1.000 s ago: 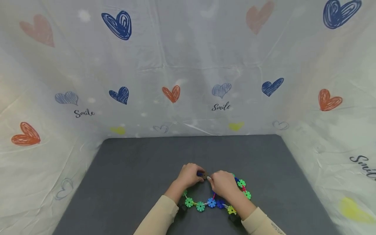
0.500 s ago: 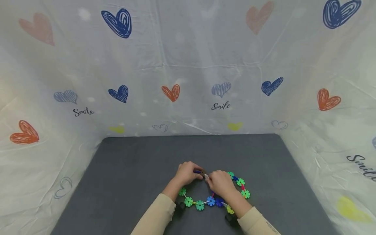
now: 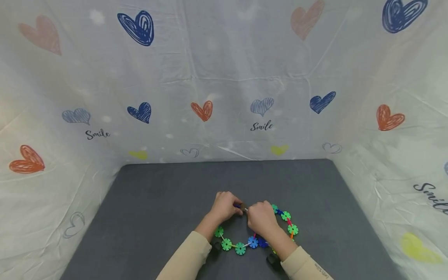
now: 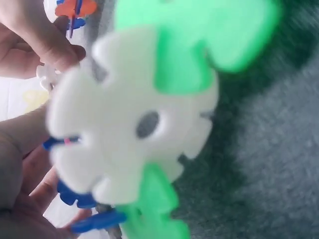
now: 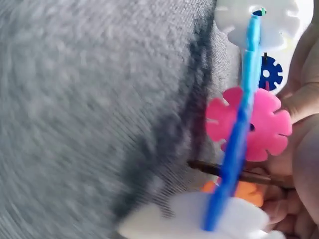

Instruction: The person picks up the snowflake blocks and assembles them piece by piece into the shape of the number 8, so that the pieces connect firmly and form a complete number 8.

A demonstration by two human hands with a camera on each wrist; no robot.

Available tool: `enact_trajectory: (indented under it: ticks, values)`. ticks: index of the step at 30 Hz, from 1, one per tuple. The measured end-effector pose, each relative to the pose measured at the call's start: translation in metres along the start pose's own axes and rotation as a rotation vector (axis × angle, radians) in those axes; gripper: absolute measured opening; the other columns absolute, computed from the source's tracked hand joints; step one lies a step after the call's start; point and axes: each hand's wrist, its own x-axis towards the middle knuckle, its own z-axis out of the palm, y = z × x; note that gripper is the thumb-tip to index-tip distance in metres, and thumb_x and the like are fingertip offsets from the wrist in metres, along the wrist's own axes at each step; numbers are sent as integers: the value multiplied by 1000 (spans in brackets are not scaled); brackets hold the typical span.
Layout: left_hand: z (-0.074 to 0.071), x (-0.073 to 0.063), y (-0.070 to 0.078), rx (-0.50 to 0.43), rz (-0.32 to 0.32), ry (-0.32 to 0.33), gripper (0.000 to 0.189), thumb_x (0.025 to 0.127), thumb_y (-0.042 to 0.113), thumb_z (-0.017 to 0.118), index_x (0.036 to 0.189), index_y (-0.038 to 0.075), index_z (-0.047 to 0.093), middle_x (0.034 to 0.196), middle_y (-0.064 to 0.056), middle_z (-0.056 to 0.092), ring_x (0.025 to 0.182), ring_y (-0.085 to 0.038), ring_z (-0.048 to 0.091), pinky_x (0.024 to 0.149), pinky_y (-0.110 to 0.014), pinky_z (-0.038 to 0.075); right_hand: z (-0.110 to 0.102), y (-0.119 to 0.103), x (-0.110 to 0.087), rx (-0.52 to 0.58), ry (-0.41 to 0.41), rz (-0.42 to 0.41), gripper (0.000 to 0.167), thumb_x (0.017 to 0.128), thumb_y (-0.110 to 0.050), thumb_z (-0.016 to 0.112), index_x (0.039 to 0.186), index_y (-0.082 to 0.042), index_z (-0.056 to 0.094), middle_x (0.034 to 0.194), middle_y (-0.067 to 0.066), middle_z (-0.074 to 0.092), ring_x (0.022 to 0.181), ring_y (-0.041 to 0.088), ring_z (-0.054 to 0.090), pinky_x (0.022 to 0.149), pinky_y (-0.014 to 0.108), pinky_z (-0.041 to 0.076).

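Observation:
A chain of notched plastic snowflake discs lies in loops about both hands. In the head view my left hand [image 3: 225, 206] holds a brown disc [image 3: 243, 207] between thumb and fingers, with a dark blue one beside it. Close on its right, my right hand [image 3: 263, 219] pinches a white disc [image 3: 246, 210], mostly hidden by the fingers; the two discs meet. In the left wrist view a white disc [image 4: 109, 119] with green discs [image 4: 184, 74] slotted into it hangs nearest the camera. A pink disc [image 5: 269, 124] and a blue disc [image 5: 234, 154] seen edge-on show beside the right hand in its wrist view.
Green discs [image 3: 240, 249] and a light blue disc [image 3: 252, 242] run along the near side of the chain. More green discs [image 3: 293, 229] curve round the right. The dark grey table [image 3: 168, 194] backs onto a white curtain [image 3: 224, 50] printed with hearts.
Both hands stay together over the brown and white discs, with small shifts. My right hand has turned a little, and the near part of the chain has shifted slightly.

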Motion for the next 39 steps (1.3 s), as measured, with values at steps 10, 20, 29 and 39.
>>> enact_trajectory:
  ticks: [10, 20, 29, 39]
  values:
    - [4, -1, 1, -123, 32, -24, 27, 78, 24, 87, 101, 11, 82, 98, -2, 78, 89, -16, 72, 73, -26, 57, -12, 1, 5, 1, -157, -3, 40, 77, -13, 74, 52, -18, 44, 50, -2, 37, 46, 13, 35, 49, 30, 38]
    - [-1, -3, -2, -77, -19, -47, 30, 79, 29, 86, 104, 13, 81, 97, 0, 78, 96, -21, 69, 103, -50, 46, -13, 3, 8, 197, -252, 88, 44, 97, -25, 66, 58, -16, 48, 53, -1, 37, 45, 15, 37, 45, 30, 29]
    - [1, -3, -1, -61, -13, -39, 28, 77, 29, 87, 102, 16, 81, 87, 6, 77, 94, -18, 67, 103, -49, 41, -4, 2, 2, 226, -174, 124, 45, 94, -25, 70, 57, -17, 46, 53, -2, 37, 44, 13, 36, 43, 29, 29]
    - [-2, -5, 1, -43, -38, 20, 25, 76, 28, 88, 97, 15, 82, 84, 6, 76, 86, -17, 66, 101, -48, 43, 3, 1, -6, 277, 67, 125, 38, 94, -26, 71, 61, -21, 52, 54, -8, 39, 45, 7, 36, 45, 24, 29]
